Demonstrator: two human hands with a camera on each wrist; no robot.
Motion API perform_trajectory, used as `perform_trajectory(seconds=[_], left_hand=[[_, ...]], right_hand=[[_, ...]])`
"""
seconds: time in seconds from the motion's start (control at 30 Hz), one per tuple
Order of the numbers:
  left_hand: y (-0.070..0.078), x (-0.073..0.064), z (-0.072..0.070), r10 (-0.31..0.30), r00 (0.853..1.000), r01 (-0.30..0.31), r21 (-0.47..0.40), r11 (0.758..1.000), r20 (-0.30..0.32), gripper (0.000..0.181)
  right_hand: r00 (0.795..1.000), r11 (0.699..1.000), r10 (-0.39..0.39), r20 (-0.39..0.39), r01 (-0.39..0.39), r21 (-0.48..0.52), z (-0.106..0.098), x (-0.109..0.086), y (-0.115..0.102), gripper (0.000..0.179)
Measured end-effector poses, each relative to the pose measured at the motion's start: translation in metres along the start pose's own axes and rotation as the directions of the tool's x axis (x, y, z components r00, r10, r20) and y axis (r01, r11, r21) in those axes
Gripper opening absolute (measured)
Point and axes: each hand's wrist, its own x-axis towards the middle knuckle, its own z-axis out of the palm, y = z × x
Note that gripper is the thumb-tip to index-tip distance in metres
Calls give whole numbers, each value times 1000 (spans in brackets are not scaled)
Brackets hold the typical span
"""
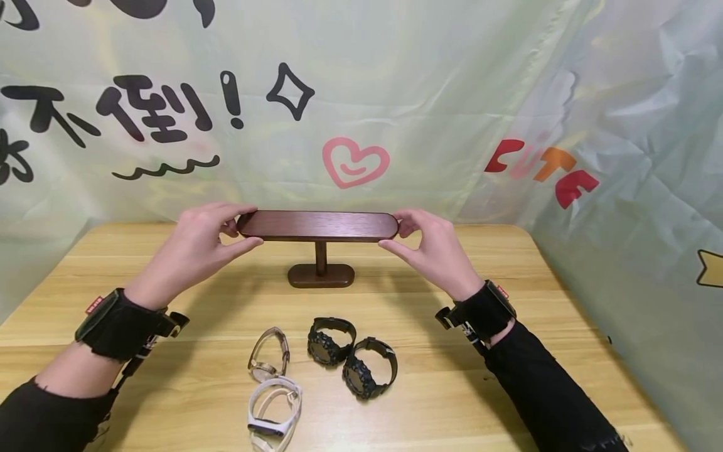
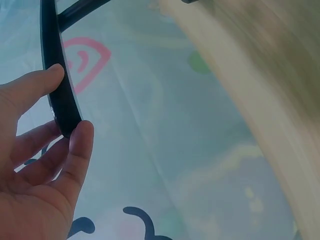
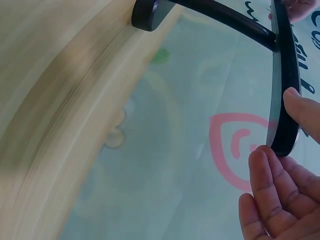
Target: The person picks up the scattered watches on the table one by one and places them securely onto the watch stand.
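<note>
1. Display stand (image 1: pixel 321 251): upright, centered on table's (image 1: pixel 497 263) far half.
2. Left hand (image 1: pixel 204 237): pinching left end of top bar (image 1: pixel 319 226), thumb on near side.
3. Right hand (image 1: pixel 436 250): same grip, right end.
4. Two black watches (image 1: pixel 358 376), gold watch (image 1: pixel 263 371), white band (image 1: pixel 265 428): table's near half.

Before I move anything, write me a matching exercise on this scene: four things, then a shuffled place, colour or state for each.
1. long bar
2. base below it
3. rightmost watch
4. fitness band

A. white, dark face
B. pinched at its ends by left hand and right hand
C. black
D. dark brown, on the table

Pairs: 1-B; 2-D; 3-C; 4-A
</note>
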Motion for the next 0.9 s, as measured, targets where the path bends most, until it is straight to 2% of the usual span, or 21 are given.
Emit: perform_trajectory(seconds=[0.23,0.4,0.7,0.9], left_hand=[[5,5,7,11,1000,-11,-30,999,-11,51],[9,7,11,22,1000,-23,-21,1000,-17,50],[12,4,14,38,998,-39,-15,999,-45,48],[13,0,17,16,998,-17,-15,1000,-69,48]], right_hand=[[999,999,32,-18,-33,-26,-4,-6,5,52],[998,998,57,-19,-57,-18,-6,-4,10,54],[997,998,70,-25,-70,0,-6,-5,11,55],[997,998,63,-35,-63,3,-4,-7,11,55]])
